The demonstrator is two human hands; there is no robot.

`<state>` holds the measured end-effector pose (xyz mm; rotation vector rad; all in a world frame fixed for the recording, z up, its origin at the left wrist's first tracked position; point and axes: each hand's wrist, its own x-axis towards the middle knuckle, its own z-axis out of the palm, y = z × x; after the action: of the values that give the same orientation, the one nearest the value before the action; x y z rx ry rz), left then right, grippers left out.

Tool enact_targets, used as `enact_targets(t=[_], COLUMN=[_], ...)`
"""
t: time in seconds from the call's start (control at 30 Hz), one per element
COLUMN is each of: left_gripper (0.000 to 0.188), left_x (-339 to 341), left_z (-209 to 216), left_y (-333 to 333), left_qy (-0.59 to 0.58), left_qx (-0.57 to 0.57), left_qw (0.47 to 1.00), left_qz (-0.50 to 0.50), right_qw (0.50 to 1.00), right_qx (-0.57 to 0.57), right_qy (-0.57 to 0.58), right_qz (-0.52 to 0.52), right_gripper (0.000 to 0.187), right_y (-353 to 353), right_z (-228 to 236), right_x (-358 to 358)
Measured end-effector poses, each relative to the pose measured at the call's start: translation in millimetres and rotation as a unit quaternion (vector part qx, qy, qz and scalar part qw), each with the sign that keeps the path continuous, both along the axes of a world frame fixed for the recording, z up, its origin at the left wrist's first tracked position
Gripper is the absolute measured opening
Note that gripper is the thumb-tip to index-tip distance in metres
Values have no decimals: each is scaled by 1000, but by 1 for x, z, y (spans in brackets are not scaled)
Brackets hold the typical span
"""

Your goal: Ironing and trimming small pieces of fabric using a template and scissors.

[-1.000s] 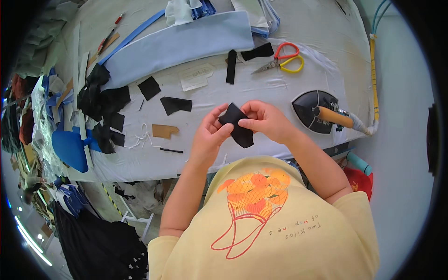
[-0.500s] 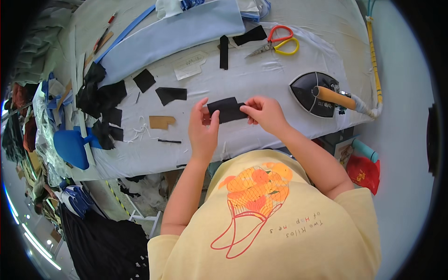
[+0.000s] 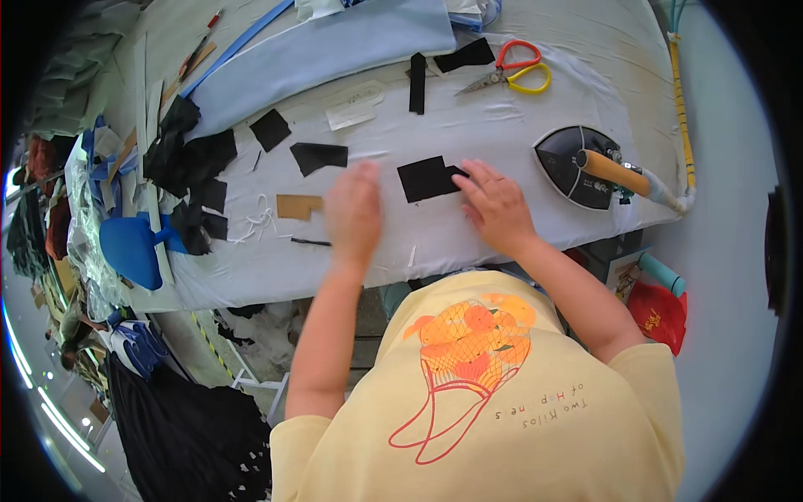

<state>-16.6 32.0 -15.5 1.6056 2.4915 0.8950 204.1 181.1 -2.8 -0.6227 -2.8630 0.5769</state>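
Right hand [image 3: 503, 209], fingers [image 3: 487, 179] parted, unclenched, partly hides black cloth [image 3: 425, 179] at its right end; left hand [image 3: 355, 213], left of cloth, blurred, grip indeterminate.

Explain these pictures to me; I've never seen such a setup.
There is no robot: you see a person's bare left hand and right hand. A wide fisheye camera worn on the head looks down, so straight edges bend. On the white-covered table lie a notched black piece, other black pieces, a brown card piece, light blue cloth, scissors and an iron. The right hand is at the notched black piece's right end; that piece appears flat, not lifted. The left hand is blurred; whether it holds anything is unclear.
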Motion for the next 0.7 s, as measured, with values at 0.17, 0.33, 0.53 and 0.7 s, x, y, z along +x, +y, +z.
enact_targets(t=[0.17,0.33,0.53,0.7], left_gripper=[19,12,16,21], left_x=[-60,-69,11,55], left_z=[13,2,51,70], left_y=[3,3,7,-16], left_qy=[22,-6,-71,-105], left_qx=[-5,-37,70,75], left_qw=[1000,999,995,991], left_qz=[-5,6,12,-27], right_qw=[996,980,421,431], right_qx=[-71,-178,-873,-867], right_qy=[32,90,96,103], right_qz=[-38,-4,-229,-229], right_gripper=[42,36,42,30], right_y=[-3,-21,-40,-33], right_z=[8,22,37,56], right_x=[-2,-19,-58,-72])
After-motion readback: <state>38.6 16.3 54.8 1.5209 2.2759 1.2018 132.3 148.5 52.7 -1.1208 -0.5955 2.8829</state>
